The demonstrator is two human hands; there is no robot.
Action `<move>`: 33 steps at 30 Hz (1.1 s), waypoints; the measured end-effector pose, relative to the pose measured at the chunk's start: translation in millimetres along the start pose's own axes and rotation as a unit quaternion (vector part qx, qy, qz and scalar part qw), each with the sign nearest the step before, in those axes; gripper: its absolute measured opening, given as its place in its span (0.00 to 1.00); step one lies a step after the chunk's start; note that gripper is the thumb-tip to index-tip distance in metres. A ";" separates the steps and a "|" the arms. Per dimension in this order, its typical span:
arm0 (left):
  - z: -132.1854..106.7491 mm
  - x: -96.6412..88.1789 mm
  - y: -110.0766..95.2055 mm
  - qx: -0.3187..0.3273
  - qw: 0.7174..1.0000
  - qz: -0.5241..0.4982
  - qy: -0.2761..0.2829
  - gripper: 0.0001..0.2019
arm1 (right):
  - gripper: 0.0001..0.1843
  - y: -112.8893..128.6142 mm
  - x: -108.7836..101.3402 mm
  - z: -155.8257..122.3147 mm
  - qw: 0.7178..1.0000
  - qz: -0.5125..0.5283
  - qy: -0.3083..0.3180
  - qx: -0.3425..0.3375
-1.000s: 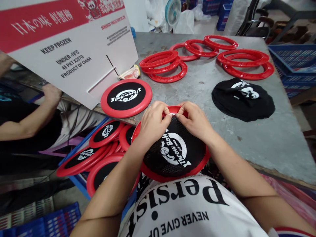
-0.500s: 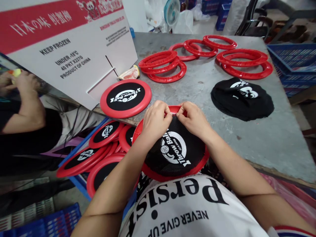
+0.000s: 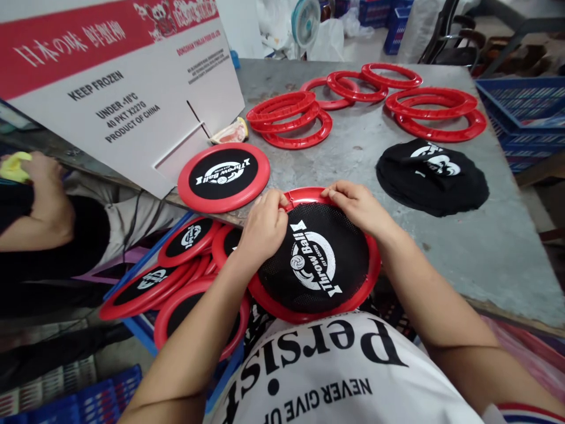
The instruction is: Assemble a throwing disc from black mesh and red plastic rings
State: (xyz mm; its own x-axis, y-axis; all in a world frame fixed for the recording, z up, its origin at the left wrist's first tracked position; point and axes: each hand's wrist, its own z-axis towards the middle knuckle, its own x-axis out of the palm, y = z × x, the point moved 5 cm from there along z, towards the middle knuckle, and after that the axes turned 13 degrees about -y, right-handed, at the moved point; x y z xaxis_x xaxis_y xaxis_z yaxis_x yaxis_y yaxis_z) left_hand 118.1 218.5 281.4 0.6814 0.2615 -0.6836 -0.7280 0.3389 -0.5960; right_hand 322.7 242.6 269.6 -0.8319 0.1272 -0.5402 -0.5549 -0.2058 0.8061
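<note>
A red ring with black printed mesh, a throw-ball disc (image 3: pixel 315 253), leans against my body at the table's near edge. My left hand (image 3: pixel 267 224) is closed on its upper left rim, fingers curled at the mesh border. On the upper right rim, my right hand (image 3: pixel 355 203) pinches the ring between thumb and fingers. Between the two hands, a stretch of bare red rim shows above the mesh edge. Another disc with its mesh fitted (image 3: pixel 223 176) lies flat beyond my left hand. To the right, a pile of black printed mesh covers (image 3: pixel 432 176) rests on the table.
Several red rings (image 3: pixel 289 115) lie across the back of the grey table (image 3: pixel 353 153). A white carton (image 3: pixel 123 88) stands at left. Below it, several discs (image 3: pixel 150 285) fill a blue crate. A co-worker's arm (image 3: pixel 48 200) shows at far left, holding something yellow.
My hands have moved apart along the top rim, left hand down and leftward, right hand rightward. The disc has turned slightly and shifted right. The co-worker's yellow item shows more.
</note>
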 end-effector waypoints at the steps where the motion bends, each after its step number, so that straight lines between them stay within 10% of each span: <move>1: -1.8 1.8 -0.9 -0.002 1.000 -0.022 -0.004 0.08 | 0.11 2.4 -0.7 0.4 1.000 0.002 -0.003 -0.006; 12: 7.0 6.3 -22.0 0.046 0.990 -0.127 0.049 0.09 | 0.04 48.2 14.8 -5.0 0.972 -0.102 0.039 -0.208; 19: -19.7 10.6 -24.2 0.186 0.979 0.083 0.028 0.11 | 0.04 36.3 -0.3 -9.8 0.973 -0.122 0.024 -0.196; 33: -27.0 25.4 -23.8 0.038 0.998 0.021 0.038 0.07 | 0.09 29.6 -9.0 -9.4 0.980 -0.133 -0.008 -0.148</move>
State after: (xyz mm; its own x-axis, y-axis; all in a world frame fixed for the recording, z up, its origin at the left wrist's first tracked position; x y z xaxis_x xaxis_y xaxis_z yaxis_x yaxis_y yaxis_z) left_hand 150.8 192.7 266.9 0.6400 0.2081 -0.7396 -0.7463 0.3971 -0.5342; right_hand 313.8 226.2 296.1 -0.6599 0.2283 -0.7159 -0.7267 -0.4362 0.5307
